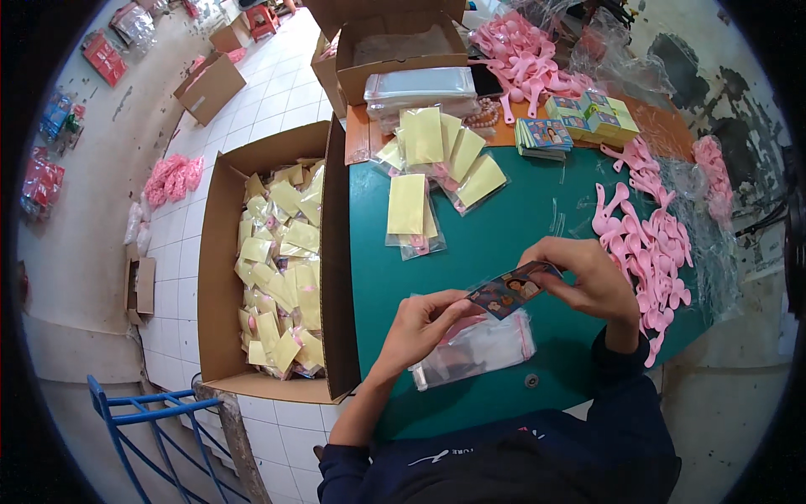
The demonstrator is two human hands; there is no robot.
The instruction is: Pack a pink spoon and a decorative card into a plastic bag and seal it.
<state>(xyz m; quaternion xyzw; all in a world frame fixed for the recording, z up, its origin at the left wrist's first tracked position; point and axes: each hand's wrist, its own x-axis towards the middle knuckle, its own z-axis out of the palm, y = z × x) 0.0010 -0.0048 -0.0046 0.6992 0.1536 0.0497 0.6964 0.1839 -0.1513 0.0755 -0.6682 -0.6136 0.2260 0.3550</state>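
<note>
Both hands hold one small printed card (510,288) over the green table (520,210). My left hand (424,323) pinches its lower left end and my right hand (588,277) grips its upper right end. Under my left hand lies a clear plastic bag (483,351) with a pink strip along its mouth. To the right of my right hand lies a heap of pink plastic pieces (651,248).
Packed yellow-backed bags (437,164) lie at the table's far side, beside stacks of printed cards (546,134) and more pink pieces (520,55). An open carton (222,277) on the left holds several filled bags. More cartons (403,38) stand behind. A blue chair frame (147,420) is lower left.
</note>
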